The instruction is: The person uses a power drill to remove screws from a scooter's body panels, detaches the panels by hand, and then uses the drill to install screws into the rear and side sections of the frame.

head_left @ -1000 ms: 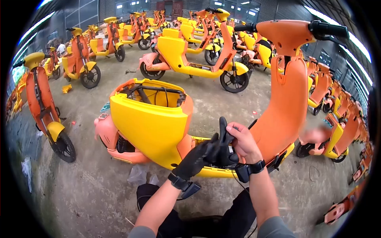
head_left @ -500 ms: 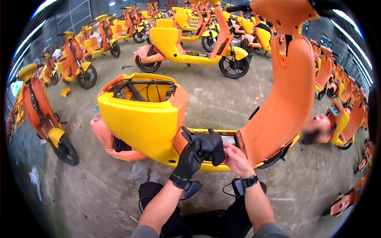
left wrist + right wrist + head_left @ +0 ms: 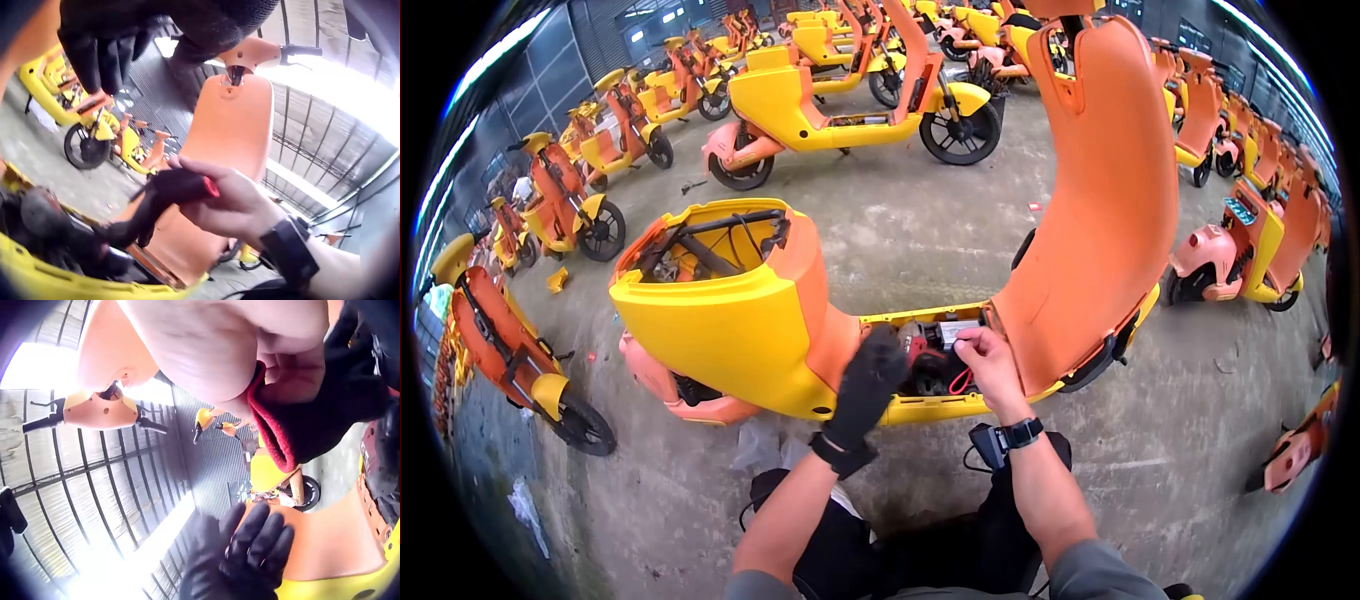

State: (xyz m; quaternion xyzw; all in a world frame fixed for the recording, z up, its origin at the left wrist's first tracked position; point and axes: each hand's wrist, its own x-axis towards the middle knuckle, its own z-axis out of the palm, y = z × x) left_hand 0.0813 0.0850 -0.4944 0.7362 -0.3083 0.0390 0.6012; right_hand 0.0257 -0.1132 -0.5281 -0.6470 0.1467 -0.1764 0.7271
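Note:
My right hand point(image 3: 990, 365) is bare and pinches a black glove point(image 3: 169, 190) by its red-edged cuff. In the right wrist view the glove point(image 3: 331, 422) hangs limp below the curled fingers. My left hand point(image 3: 872, 380) wears a black glove and is raised to the left of the right hand. Its fingers point(image 3: 259, 534) are loosely bent with nothing between them. Both hands are over the open footwell of a yellow and orange scooter point(image 3: 720, 335). Inside that footwell are a silver finned box point(image 3: 956, 331) and dark parts, partly hidden by the hands.
The scooter's tall orange front panel point(image 3: 1100, 190) rises right of my hands. Its seat opening point(image 3: 730, 245) is uncovered at the left. Another scooter point(image 3: 850, 125) stands behind, and several more line both sides. Crumpled clear plastic point(image 3: 755, 450) lies on the concrete floor near my legs.
The gloved left hand has drawn apart from the right hand and no longer touches the loose glove. The right hand has shifted slightly up and left, and the head view has tilted downward.

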